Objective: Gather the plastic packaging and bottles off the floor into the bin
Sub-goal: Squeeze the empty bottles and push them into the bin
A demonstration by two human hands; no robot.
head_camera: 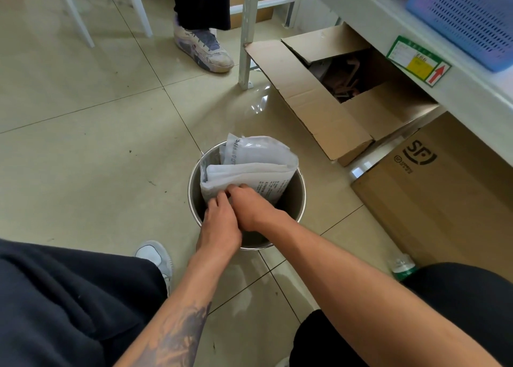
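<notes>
Your left hand [219, 222] and right hand [251, 208] meet over the near rim of the metal bin [301, 197], fingers curled down onto the white plastic packaging [249, 166]; whether they pinch or only press it you cannot tell; the packaging stands half out of the bin toward 12 o'clock; a plastic bottle [402, 268] lies on the floor at 4 o'clock, beside your knee

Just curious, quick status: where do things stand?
Both hands, left and right, pressing plastic packaging into bin. Bottle still on floor. Nothing blocking.
</notes>
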